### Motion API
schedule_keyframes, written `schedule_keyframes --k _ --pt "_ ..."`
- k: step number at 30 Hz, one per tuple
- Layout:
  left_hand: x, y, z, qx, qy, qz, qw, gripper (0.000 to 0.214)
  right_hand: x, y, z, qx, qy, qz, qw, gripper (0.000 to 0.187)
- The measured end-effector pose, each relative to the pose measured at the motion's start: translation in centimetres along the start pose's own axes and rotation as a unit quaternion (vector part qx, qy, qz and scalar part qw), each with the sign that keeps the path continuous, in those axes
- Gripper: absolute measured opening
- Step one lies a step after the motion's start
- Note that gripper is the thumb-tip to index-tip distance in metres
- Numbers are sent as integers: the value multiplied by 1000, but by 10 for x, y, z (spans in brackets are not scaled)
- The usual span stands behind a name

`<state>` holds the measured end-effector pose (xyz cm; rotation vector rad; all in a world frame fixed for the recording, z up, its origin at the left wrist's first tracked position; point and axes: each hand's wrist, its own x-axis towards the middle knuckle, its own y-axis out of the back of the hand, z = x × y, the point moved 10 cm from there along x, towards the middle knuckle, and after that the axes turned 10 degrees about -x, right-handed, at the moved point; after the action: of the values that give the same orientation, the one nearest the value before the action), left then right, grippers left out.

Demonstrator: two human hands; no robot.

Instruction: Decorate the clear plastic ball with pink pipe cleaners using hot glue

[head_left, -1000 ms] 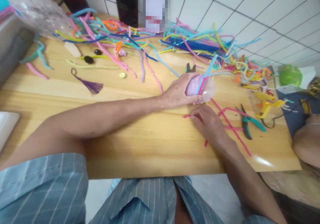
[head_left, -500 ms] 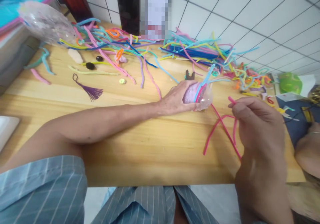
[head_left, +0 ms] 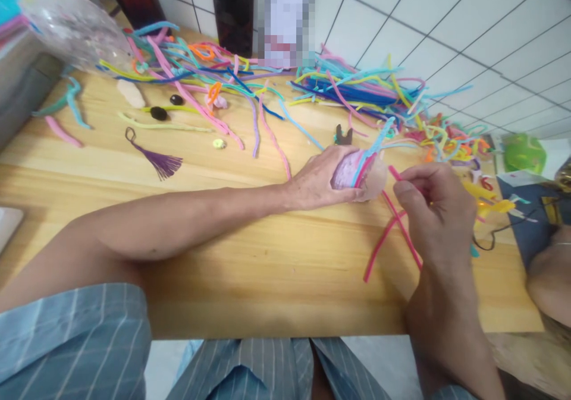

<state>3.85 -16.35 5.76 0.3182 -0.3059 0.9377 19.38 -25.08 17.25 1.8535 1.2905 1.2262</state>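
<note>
- Wooden table (head_left: 250, 293) against white tiled wall (head_left: 428, 8); upright panel (head_left: 286, 13) pixelated, unreadable.
- Left hand (head_left: 319, 177): curled around lilac-and-clear ball (head_left: 345, 171), right of table's middle; most fingertips hidden.
- Right hand (head_left: 435, 210): pinching short pink stem (head_left: 394, 173) just beside ball; remainder concealed by fingers.
- Loose pink stems (head_left: 379, 248): crossed, partly behind right wrist.
- Yellow glue gun (head_left: 497, 204): partly blocked by right hand.
- Beyond: heaped pipe cleaners (head_left: 352, 88), purple tassel (head_left: 163, 163).
- Right edge: another person (head_left: 551, 275), cut off.

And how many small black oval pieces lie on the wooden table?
2: one small black oval piece by the fuzzy yellow stem, another beyond it to the right. Others may be hidden under the piled stems.
</note>
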Motion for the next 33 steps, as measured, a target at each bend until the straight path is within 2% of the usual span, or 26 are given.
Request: schedule_keyframes --k 6,9,15,21,33 --pt "1 0 -1 -1 2 0 1000 99 -2 0 14 71 -37 15 997 15" --pt "1 -1 -2 4 4 -1 1000 96 -1 -1 12 38 -31 -5 999 13" --pt "1 0 -1 6 4 0 1000 95 1 -4 -7 0 26 -15 1000 20" --pt "1 -1 0 0 -4 -5 1000 99 4 -11 -5 14 17 -18 1000 14" --pt "1 -1 0 -1 2 -5 1000 99 4 -15 -2 -2 22 -20 1000 15"
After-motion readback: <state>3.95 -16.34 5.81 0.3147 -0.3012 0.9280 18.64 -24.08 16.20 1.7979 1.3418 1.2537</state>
